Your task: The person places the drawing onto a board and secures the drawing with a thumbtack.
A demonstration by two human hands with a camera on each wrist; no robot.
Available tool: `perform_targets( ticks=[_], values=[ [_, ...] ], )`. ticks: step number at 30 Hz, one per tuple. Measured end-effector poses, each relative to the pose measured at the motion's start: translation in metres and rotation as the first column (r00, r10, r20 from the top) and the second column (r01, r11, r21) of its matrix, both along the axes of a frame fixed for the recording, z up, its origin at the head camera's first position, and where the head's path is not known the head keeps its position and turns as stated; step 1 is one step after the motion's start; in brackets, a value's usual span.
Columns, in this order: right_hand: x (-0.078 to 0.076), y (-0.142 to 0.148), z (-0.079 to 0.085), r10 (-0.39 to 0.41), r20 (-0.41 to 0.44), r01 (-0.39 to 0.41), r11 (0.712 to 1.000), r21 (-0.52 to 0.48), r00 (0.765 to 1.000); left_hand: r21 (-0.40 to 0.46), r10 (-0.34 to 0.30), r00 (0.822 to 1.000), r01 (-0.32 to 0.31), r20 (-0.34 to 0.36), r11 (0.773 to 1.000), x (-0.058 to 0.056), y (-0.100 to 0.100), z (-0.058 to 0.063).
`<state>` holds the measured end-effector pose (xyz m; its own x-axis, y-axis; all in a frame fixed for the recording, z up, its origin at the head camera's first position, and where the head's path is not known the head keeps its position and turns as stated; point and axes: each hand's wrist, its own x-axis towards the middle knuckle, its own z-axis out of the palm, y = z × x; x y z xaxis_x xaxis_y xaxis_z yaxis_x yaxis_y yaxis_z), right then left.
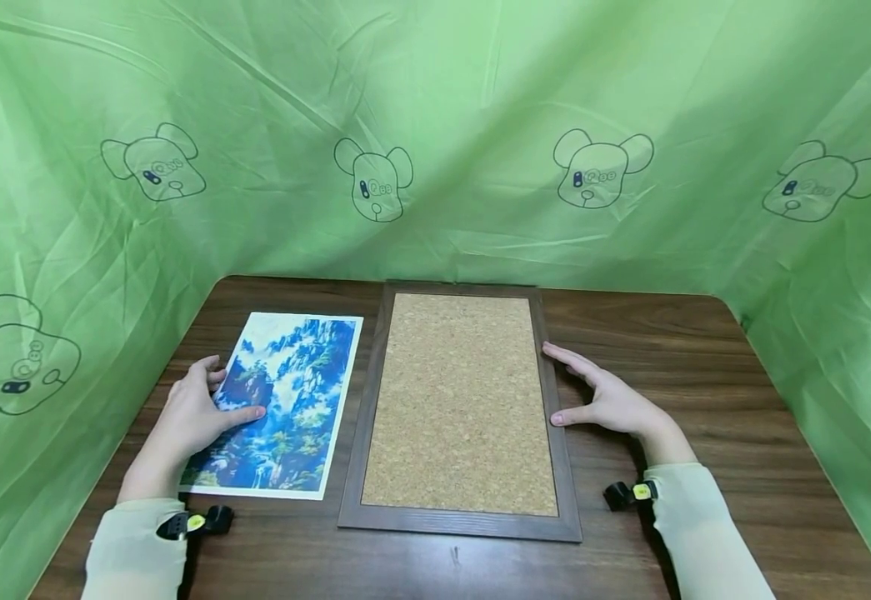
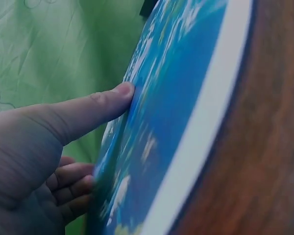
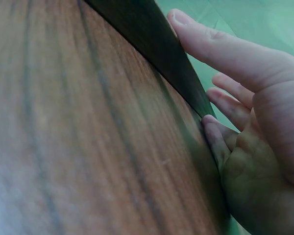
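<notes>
A blue landscape print (image 1: 292, 400) with a white border lies on the left of the table. My left hand (image 1: 198, 408) grips its left edge, the thumb (image 2: 103, 105) on the picture side and the fingers (image 2: 73, 183) curled at the edge. To the right of the print lies a cork board (image 1: 461, 408) in a dark wooden frame, cork side up. My right hand (image 1: 611, 404) rests at the right side of this frame (image 3: 147, 34). Its thumb and fingers are spread, and the tips touch the rail.
The brown wood-grain table (image 1: 675, 350) has rounded far corners. A green curtain (image 1: 473, 125) with bear-head drawings surrounds it at the back and sides. Small black devices are worn at the left wrist (image 1: 198, 522) and the right wrist (image 1: 628, 494).
</notes>
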<state>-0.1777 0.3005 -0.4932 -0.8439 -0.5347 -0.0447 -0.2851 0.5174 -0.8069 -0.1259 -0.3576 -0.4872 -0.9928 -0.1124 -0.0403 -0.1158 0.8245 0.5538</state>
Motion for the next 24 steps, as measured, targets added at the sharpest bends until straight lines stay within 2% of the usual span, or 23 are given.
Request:
perform_targets(
  ticks=[4, 9, 17, 21, 24],
  values=[
    [-0.001, 0.000, 0.000, 0.004, -0.004, -0.004, 1.000, -0.003, 1.000, 0.040, 0.018, 1.000, -0.019, 0.021, 0.999, -0.001, 0.002, 0.002],
    [-0.002, -0.001, -0.001, 0.010, -0.007, -0.010, 1.000, -0.010, 1.000, 0.075, 0.010, 1.000, -0.009, -0.005, 0.997, -0.001, 0.004, -0.001],
    [-0.003, -0.001, -0.003, 0.015, -0.016, -0.015, 1.000, -0.023, 1.000, 0.223, 0.006, 1.000, -0.001, -0.021, 0.975, -0.002, 0.016, 0.003],
    [-0.003, -0.001, -0.004, 0.014, -0.013, -0.014, 0.999, -0.033, 1.000, 0.319, 0.046, 0.999, -0.038, -0.016, 0.947, -0.002, 0.016, 0.005],
    [-0.003, 0.000, -0.005, 0.017, -0.023, -0.019, 0.999, -0.045, 1.000, 0.444, 0.119, 0.993, -0.105, -0.003, 0.890, -0.004, 0.017, 0.005]
  ],
)
